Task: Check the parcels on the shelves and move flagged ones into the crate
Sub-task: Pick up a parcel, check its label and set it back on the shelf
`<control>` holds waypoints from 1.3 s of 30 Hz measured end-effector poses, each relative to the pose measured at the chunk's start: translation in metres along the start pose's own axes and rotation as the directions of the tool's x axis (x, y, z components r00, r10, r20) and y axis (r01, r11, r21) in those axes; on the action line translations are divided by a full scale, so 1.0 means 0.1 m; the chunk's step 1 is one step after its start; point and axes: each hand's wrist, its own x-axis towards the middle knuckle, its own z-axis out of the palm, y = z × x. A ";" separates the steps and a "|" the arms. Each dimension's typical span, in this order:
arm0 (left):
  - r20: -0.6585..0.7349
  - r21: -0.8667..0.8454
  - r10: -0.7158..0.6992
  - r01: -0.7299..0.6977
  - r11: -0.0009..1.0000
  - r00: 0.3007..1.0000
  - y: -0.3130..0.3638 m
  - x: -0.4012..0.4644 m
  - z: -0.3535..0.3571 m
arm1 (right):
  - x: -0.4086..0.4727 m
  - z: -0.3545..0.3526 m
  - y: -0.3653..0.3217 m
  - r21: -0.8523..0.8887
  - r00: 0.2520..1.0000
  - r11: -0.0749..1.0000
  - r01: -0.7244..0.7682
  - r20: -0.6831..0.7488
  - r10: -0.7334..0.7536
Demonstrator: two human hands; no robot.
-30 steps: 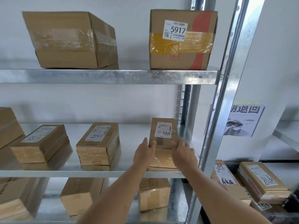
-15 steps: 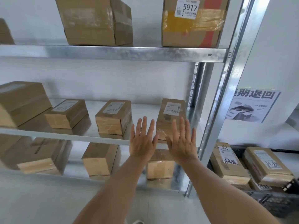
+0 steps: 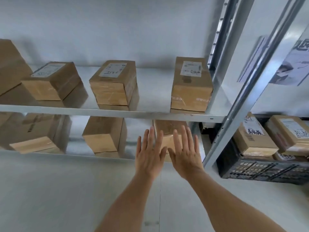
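Left hand (image 3: pixel 149 158) and right hand (image 3: pixel 185 156): both grips released, fingers straight, side by side before parcel (image 3: pixel 168 131) at lower shelf (image 3: pixel 80 154) right end, holding nothing.

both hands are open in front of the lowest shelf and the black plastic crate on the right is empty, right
Not quite: in the head view the black plastic crate already holds labelled brown cardboard parcels. Both the left hand and right hand are open.
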 end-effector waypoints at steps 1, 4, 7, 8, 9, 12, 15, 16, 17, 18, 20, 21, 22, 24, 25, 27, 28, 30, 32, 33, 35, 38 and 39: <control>0.018 -0.007 0.009 -0.009 1.000 1.000 -0.07 0.00 0.11 | -0.01 0.13 -0.03 -0.002 1.000 1.000 -0.018 0.019 0.018; 0.050 -0.043 0.033 -0.030 0.999 0.998 -0.28 0.06 0.39 | -0.05 0.47 -0.12 -0.005 0.993 0.996 -0.088 0.081 0.088; 0.063 -0.079 0.071 -0.066 0.995 0.995 -0.42 0.20 0.53 | 0.05 0.60 -0.19 -0.009 0.979 0.987 -0.162 0.125 0.162; 0.069 -0.086 0.091 -0.085 0.993 0.993 -0.47 0.29 0.56 | 0.13 0.63 -0.22 0.006 0.973 0.981 -0.194 0.130 0.192; 0.066 -0.089 0.107 -0.101 0.991 0.992 -0.51 0.38 0.59 | 0.22 0.65 -0.25 0.021 0.967 0.975 -0.221 0.130 0.217; 0.024 -0.109 0.138 -0.135 0.985 0.990 -0.57 0.66 0.70 | 0.44 0.73 -0.29 0.019 0.964 0.967 -0.253 0.088 0.250; 0.001 -0.136 0.159 -0.157 0.978 0.987 -0.54 0.85 0.86 | 0.52 0.84 -0.23 -0.036 0.962 0.963 -0.267 0.053 0.269; 0.000 -0.143 0.167 -0.166 0.976 0.986 -0.51 0.89 0.92 | 0.52 0.87 -0.19 -0.054 0.959 0.960 -0.273 0.059 0.276; 0.006 -0.151 0.176 -0.173 0.973 0.984 -0.48 0.91 0.96 | 0.51 0.91 -0.14 -0.062 0.955 0.956 -0.286 0.067 0.290; 0.021 -0.154 0.184 -0.179 0.972 0.983 -0.45 0.91 0.99 | 0.51 0.94 -0.10 -0.065 0.950 0.951 -0.302 0.069 0.306; 0.060 -0.144 0.185 -0.175 0.974 0.981 -0.43 0.91 1.06 | 0.51 1.00 -0.05 -0.063 0.940 0.941 -0.332 0.061 0.336; 0.083 -0.142 0.173 -0.160 0.977 0.981 -0.43 0.92 1.09 | 0.52 1.03 -0.03 -0.063 0.938 0.939 -0.337 0.063 0.341; 0.103 -0.142 0.151 -0.136 0.980 0.983 -0.43 0.93 1.13 | 0.54 1.08 0.00 -0.065 0.940 0.941 -0.331 0.069 0.336; 0.132 -0.143 0.107 -0.088 0.986 0.986 -0.41 0.94 1.20 | 0.58 1.16 0.06 -0.075 0.946 0.948 -0.309 0.079 0.315; 0.135 -0.143 0.089 -0.069 0.987 0.987 -0.39 0.95 1.24 | 0.60 1.20 0.11 -0.076 0.947 0.950 -0.303 0.083 0.309; 0.155 -0.152 0.046 -0.022 0.988 0.987 -0.36 0.99 1.31 | 0.68 1.28 0.20 -0.055 0.945 0.951 -0.305 0.105 0.309; 0.180 -0.175 0.017 0.015 0.984 0.984 -0.34 1.01 1.31 | 0.71 1.28 0.22 -0.044 0.939 0.946 -0.320 0.120 0.323; 0.243 -0.227 -0.049 0.106 0.968 0.969 -0.30 1.04 1.32 | 0.79 1.32 0.28 0.000 0.914 0.928 -0.373 0.173 0.368; 0.325 -0.280 -0.078 0.175 0.944 0.943 -0.24 1.07 1.31 | 0.86 1.36 0.32 0.080 0.870 0.889 -0.450 0.262 0.417; 0.362 -0.317 -0.081 0.204 0.926 0.929 -0.21 1.09 1.30 | 0.88 1.37 0.33 0.116 0.855 0.873 -0.475 0.295 0.426; 0.408 -0.394 -0.089 0.264 0.880 0.909 -0.18 1.11 1.28 | 0.91 1.35 0.32 0.186 0.851 0.848 -0.496 0.296 0.433; 0.427 -0.485 -0.128 0.347 0.803 0.895 -0.16 1.09 1.24 | 0.91 1.25 0.28 0.343 0.844 0.772 -0.535 0.262 0.468; 0.429 -0.502 -0.141 0.365 0.784 0.892 -0.15 1.05 1.22 | 0.88 1.21 0.26 0.399 0.831 0.730 -0.556 0.273 0.484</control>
